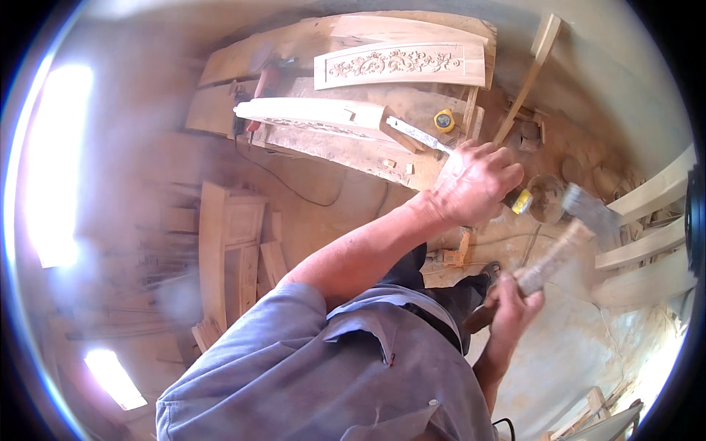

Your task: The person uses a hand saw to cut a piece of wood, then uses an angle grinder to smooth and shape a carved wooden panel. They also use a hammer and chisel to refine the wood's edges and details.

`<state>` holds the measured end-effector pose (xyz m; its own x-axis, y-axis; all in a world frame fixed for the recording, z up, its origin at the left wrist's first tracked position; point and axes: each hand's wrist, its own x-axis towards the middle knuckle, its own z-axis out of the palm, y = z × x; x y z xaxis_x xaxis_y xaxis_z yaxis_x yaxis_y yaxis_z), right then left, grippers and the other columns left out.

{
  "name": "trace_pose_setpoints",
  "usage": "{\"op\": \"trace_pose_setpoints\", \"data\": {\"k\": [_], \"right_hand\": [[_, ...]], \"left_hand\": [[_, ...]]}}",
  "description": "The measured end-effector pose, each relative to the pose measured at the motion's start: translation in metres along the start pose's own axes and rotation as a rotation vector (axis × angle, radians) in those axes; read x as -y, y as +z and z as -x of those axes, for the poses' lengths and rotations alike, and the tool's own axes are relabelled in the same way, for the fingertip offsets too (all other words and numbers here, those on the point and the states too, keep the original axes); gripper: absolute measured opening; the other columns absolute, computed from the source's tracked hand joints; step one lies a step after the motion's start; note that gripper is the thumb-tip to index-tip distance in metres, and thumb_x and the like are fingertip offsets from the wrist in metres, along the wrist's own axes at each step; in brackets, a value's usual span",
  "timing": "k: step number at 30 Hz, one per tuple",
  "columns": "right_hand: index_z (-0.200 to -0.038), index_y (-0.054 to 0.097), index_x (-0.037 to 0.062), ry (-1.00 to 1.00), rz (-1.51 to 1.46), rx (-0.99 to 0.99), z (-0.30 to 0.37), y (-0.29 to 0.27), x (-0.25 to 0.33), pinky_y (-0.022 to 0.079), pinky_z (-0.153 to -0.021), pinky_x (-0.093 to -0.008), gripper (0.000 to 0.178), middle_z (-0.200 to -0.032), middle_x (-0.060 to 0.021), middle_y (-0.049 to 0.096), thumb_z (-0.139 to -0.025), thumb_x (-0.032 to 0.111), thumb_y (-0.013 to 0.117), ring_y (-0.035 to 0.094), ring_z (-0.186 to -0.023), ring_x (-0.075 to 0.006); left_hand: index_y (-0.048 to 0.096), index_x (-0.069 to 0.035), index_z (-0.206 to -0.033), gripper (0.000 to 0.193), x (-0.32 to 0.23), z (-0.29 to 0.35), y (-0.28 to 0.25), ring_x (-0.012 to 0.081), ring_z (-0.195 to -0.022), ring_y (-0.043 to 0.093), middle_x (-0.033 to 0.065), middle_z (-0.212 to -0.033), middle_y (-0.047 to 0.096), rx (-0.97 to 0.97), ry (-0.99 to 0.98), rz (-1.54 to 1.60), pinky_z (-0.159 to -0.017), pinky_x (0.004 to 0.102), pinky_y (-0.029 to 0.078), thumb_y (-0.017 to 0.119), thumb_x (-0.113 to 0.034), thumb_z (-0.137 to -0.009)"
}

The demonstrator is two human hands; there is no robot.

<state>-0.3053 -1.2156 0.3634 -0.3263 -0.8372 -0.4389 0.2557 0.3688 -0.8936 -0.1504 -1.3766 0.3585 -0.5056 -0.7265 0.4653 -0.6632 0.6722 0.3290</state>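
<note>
My left hand (476, 182) is wrapped round the handle of a chisel (419, 134), whose yellow-banded butt sticks out past the fist. The chisel's blade reaches to the right end of a pale carved wooden piece (312, 110), which stands on edge on the workbench (301, 151); its tip seems to touch there. In my right hand (512, 312) is the wooden handle of a hammer (551, 259). The hammer's grey head, blurred by motion, is to the right of the chisel's butt and apart from it.
A flat carved panel (401, 65) lies at the back of the bench, and a yellow tape measure (444, 120) near its right end. A red-handled power tool (265, 82) rests at left. Wooden frames (232, 242) stand at left; curved timbers (654, 192) lean at right. Cords cross the floor.
</note>
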Motion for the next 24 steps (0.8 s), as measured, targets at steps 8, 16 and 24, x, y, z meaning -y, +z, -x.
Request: {"op": "trace_pose_setpoints", "data": {"k": [8, 16, 24], "right_hand": [[-0.083, 0.051, 0.0049, -0.247, -0.149, -0.224, 0.014, 0.010, -0.011, 0.040, -0.048, -0.0273, 0.014, -0.060, -0.0027, 0.052, -0.094, 0.005, 0.060, 0.048, -0.049, -0.0107], [-0.084, 0.052, 0.0023, 0.002, 0.029, 0.100, 0.024, 0.012, -0.008, 0.039, -0.045, -0.0260, 0.015, -0.058, -0.0035, 0.055, -0.093, 0.001, 0.064, 0.050, -0.046, -0.0100], [-0.083, 0.051, 0.0019, 0.123, 0.049, -0.089, 0.018, -0.023, -0.016, 0.040, -0.044, -0.0278, 0.015, -0.057, -0.0060, 0.053, -0.092, 0.004, 0.063, 0.051, -0.045, -0.0139]], "left_hand": [[0.056, -0.012, -0.082, 0.039, -0.003, -0.001, -0.024, 0.0285, -0.074, 0.060, 0.0050, -0.079, 0.053, -0.079, -0.035, 0.111, -0.063, 0.0429, 0.048, 0.080, -0.023, -0.053], [0.061, -0.010, -0.083, 0.031, 0.009, 0.008, -0.048, 0.0266, -0.063, 0.058, 0.0057, -0.071, 0.054, -0.207, 0.037, 0.166, -0.058, 0.0416, 0.046, 0.080, -0.022, -0.062], [0.068, -0.005, -0.090, 0.020, -0.011, -0.021, -0.042, 0.0325, -0.075, 0.070, 0.0146, -0.084, 0.070, 0.196, -0.206, 0.110, -0.064, 0.0445, 0.055, 0.073, -0.017, -0.075]]}}
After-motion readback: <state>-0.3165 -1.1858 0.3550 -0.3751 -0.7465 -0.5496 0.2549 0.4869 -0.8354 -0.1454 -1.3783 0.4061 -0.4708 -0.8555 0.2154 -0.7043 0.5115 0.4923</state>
